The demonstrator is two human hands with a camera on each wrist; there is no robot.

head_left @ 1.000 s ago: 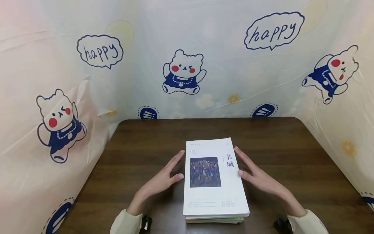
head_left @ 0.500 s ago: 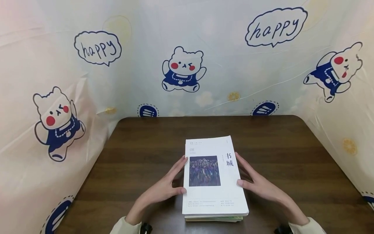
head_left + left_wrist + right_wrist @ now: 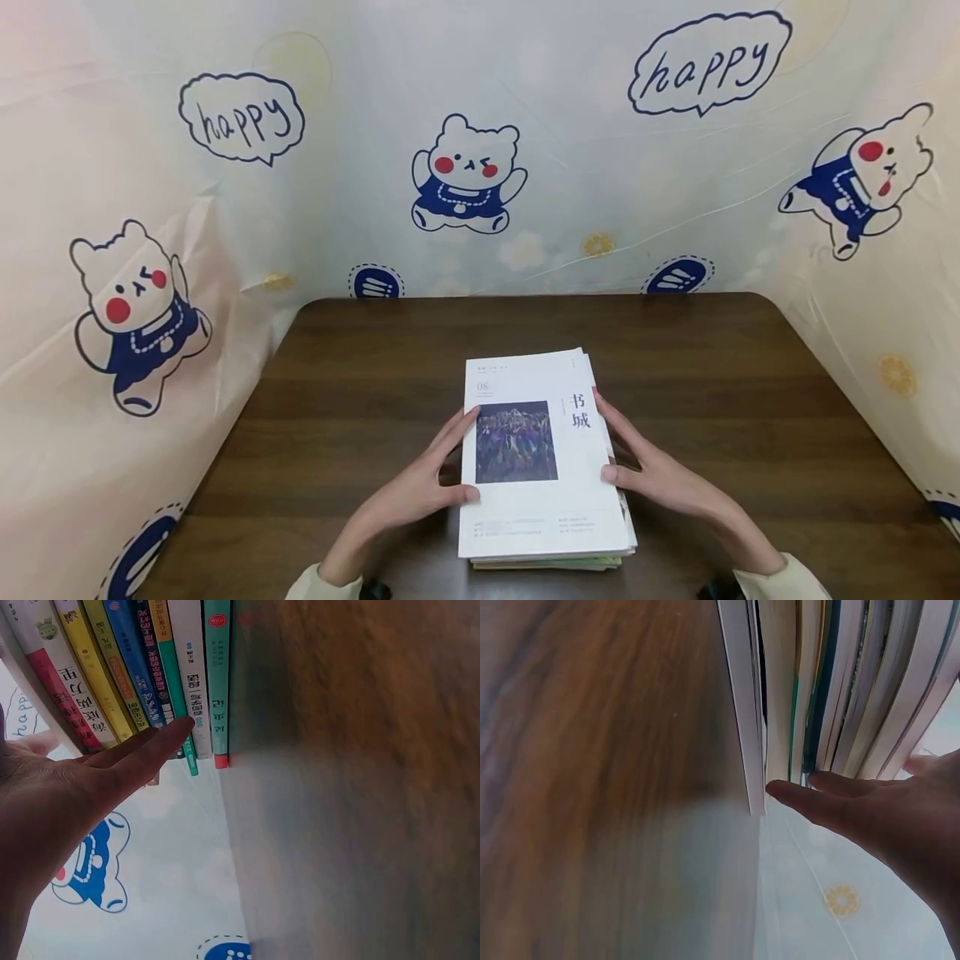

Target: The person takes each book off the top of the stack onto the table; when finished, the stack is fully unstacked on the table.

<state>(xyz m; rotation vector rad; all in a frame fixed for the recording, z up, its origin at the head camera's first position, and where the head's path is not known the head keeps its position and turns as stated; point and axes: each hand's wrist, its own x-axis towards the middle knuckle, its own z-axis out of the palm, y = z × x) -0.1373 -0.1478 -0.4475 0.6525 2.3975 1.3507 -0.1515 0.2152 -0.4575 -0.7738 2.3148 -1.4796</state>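
A stack of books [image 3: 120, 667] lies on the dark wooden table, its spines facing left. On top is a white book [image 3: 540, 442] with a dark picture and Chinese characters; it sits slightly left of those below. My left hand [image 3: 416, 492] touches the stack's left side with extended fingers, its thumb at the top cover's edge. From the other side, my right hand [image 3: 667, 479] touches the right edges, its thumb by the top cover. In the left wrist view, straight fingers [image 3: 154, 754] lie along the spines. The right wrist view shows fingertips [image 3: 780, 789] at the page edges [image 3: 780, 690].
The wooden table [image 3: 345, 375] extends around the stack, with rounded far corners. A pale curtain [image 3: 570, 167] printed with cartoon bears and "happy" bubbles encloses the back and sides. Dark bands [image 3: 723, 588] sit at both wrists, beside light sleeves.
Both hands have come in from beside the stack to touch its sides. The top book has shifted a little left, showing edges of lower books on the right. The head view has shifted slightly.
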